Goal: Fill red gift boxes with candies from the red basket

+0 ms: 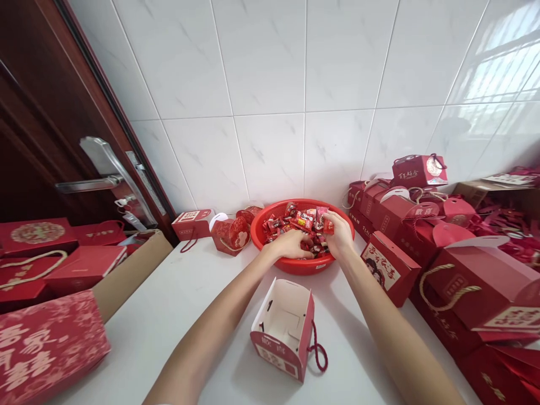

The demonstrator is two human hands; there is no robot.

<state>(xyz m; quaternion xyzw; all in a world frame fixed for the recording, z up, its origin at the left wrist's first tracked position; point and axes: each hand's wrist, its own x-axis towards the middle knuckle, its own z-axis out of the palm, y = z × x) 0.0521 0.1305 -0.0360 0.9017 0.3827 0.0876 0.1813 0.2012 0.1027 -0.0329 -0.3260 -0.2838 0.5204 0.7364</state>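
Note:
A red plastic basket [291,267] full of wrapped candies [301,220] stands against the wall. My left hand [293,244] is down at the near side of the basket, its fingers curled among the candies; what they grip, if anything, is hidden. Over the right side of the basket, my right hand [338,232] pinches a red and pink wrapped candy [324,220]. Between my forearms, an open red gift box [284,326] with a white inside and a dark red cord handle sits on the white table. No candy shows inside it.
Red gift boxes [396,216] are stacked along the right, one printed box [390,267] leaning near my right forearm. Smaller red boxes [230,233] stand left of the basket. A cardboard carton [130,275] with more boxes is at left, by a door handle [101,183].

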